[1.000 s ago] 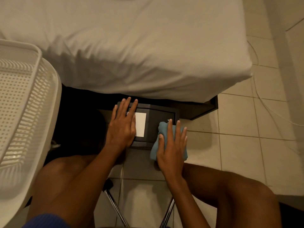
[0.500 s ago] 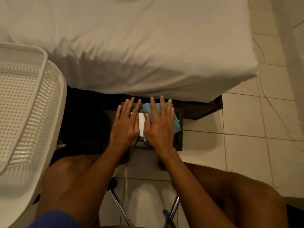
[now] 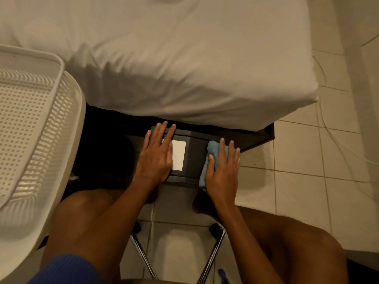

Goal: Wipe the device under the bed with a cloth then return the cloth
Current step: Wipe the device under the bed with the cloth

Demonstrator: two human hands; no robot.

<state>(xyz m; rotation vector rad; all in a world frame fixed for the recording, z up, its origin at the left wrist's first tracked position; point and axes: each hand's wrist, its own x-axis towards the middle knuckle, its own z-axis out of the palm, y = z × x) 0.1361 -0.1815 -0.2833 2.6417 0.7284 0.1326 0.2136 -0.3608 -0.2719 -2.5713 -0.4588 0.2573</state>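
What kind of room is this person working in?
Most likely a bedroom. A bed made up with a white sheet fills the top of the view, the floor is pale tile, and a white plastic basket stands at the left. A thin cable trails across the tiles.

A bed (image 3: 164, 58) fills the far side, with a device (image 3: 194, 156) on the floor partly beneath its near edge. The left hand (image 3: 154, 158) lies flat on the device's left part. The right hand (image 3: 222, 173) presses a cloth (image 3: 212, 148) against its right edge. A perforated basket (image 3: 30, 130) sits at left.
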